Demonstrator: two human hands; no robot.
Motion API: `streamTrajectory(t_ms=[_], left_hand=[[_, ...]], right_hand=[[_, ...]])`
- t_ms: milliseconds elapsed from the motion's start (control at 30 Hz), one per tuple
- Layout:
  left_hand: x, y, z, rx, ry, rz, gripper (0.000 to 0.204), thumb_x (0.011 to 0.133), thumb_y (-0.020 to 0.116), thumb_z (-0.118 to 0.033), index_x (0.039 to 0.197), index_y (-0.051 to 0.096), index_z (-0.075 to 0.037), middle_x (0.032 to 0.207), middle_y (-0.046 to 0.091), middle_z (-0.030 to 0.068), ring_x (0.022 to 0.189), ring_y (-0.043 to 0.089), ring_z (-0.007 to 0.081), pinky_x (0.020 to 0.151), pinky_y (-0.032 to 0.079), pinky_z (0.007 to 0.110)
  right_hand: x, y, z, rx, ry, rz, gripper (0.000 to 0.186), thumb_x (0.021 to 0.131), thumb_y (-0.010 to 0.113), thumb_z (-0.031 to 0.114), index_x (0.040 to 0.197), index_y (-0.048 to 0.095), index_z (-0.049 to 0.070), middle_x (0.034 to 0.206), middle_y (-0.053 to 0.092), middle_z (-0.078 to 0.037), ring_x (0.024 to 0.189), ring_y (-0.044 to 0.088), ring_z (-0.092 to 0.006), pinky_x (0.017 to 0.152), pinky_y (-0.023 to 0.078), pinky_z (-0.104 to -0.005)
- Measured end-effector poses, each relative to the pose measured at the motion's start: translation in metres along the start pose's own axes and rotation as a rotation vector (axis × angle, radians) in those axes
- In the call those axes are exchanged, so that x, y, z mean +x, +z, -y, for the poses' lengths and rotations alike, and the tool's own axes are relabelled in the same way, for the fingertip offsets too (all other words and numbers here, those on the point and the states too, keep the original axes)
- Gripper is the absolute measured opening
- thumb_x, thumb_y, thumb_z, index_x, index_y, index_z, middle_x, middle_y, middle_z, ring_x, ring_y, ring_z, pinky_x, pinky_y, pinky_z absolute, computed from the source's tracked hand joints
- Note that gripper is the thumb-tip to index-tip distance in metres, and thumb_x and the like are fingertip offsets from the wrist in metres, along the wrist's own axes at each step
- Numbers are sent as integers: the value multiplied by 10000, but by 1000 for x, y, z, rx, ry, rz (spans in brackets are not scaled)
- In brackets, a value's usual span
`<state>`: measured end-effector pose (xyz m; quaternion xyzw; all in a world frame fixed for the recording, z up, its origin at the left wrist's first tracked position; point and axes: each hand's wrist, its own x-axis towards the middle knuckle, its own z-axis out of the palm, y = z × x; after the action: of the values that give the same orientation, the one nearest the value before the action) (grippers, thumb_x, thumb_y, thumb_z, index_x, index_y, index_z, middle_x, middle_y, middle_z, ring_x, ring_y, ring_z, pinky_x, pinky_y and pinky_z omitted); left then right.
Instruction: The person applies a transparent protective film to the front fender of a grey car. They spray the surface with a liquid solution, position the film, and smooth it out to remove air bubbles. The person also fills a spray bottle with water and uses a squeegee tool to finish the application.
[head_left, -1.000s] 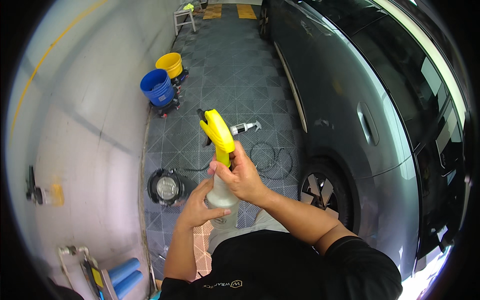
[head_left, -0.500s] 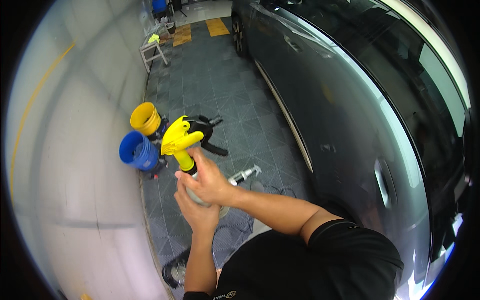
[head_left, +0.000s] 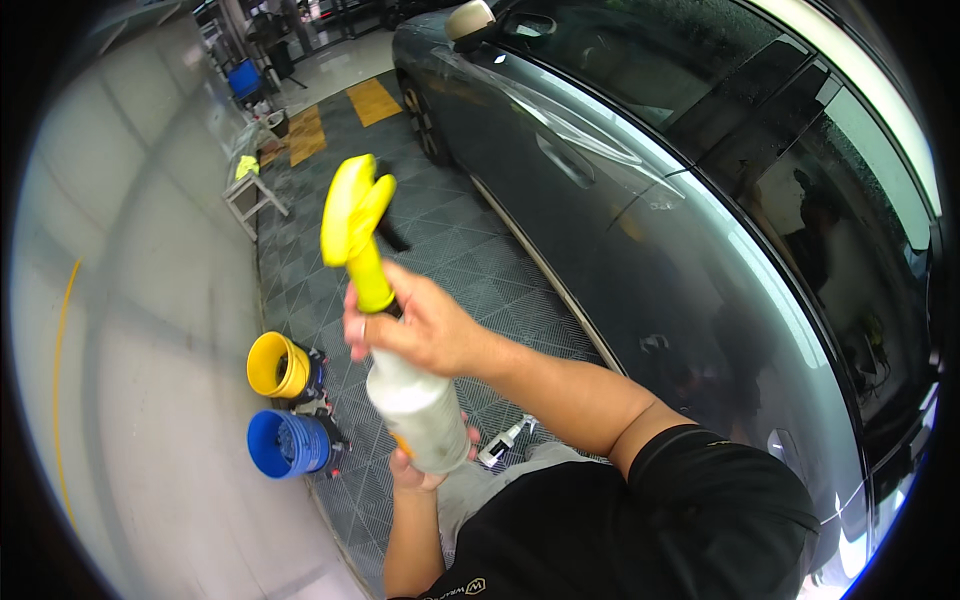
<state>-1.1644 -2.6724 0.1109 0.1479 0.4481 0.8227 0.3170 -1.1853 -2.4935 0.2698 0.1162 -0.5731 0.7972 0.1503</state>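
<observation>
My right hand (head_left: 420,325) is closed round the neck of a translucent white spray bottle (head_left: 410,395), just below its bright yellow trigger head (head_left: 350,205). My left hand (head_left: 410,472) cups the bottle's base, its fingers wrapped round it and partly hidden. The bottle is tilted slightly, its head toward the far end of the bay. A dark object (head_left: 395,232) on the floor is mostly hidden behind the trigger head, and a smaller bottle (head_left: 497,443) lies on the floor by my legs.
A grey car (head_left: 600,270) runs along my right. A pale wall (head_left: 140,350) is on my left, with yellow (head_left: 263,365) and blue (head_left: 262,445) buckets on wheeled bases beside it. Farther along stand a stool (head_left: 262,205) and yellow floor panels (head_left: 372,100).
My view has swung along the bay, so more of the car's front shows and the buckets sit lower. My left hand has moved down to the bottle's base; my right stays on the neck.
</observation>
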Motion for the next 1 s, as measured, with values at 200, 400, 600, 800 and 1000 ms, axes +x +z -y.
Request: streamTrajectory(t_ms=[200, 400, 600, 800, 1000], left_hand=[[103, -41, -30, 16, 198, -31, 891, 784, 803, -340, 1440, 291, -20, 1314, 449, 229, 1230, 478, 379, 1060, 390, 490], [238, -144, -95, -451, -412, 424, 861, 860, 689, -494, 1436, 286, 3, 1348, 452, 228, 1230, 514, 374, 991, 482, 508], [312, -219, -138, -62, -139, 261, 877, 812, 743, -503, 1400, 328, -3, 1305, 523, 195, 1134, 598, 334, 931, 536, 496], [407, -260, -148, -118, -320, 347, 826, 775, 821, -245, 1401, 325, -36, 1349, 490, 153, 1245, 524, 285, 1045, 453, 437], [559, -309, -100, -212, -819, 639, 891, 788, 802, -202, 1489, 274, -53, 1444, 441, 139, 1318, 467, 288, 1101, 380, 452]], right_hand=[[94, -75, -58, 208, -1, -617, 212, 915, 617, 118, 1063, 487, 41, 861, 601, -77, 752, 645, -191, 697, 554, -340], [190, -40, -82, 40, -80, -327, 228, 909, 648, 131, 1065, 501, 54, 859, 606, -57, 781, 650, -156, 703, 533, -306], [289, -57, -134, -4, -68, -559, 233, 976, 559, 192, 1113, 424, 61, 814, 595, -67, 741, 649, -174, 685, 542, -306], [357, -112, -168, 218, -92, -661, 390, 927, 629, 170, 1217, 410, 29, 983, 547, -96, 896, 640, -178, 666, 555, -296], [394, -213, -217, -132, -214, -616, 635, 852, 691, 122, 1414, 407, 41, 1204, 603, -119, 1143, 584, -229, 1031, 422, -378]])
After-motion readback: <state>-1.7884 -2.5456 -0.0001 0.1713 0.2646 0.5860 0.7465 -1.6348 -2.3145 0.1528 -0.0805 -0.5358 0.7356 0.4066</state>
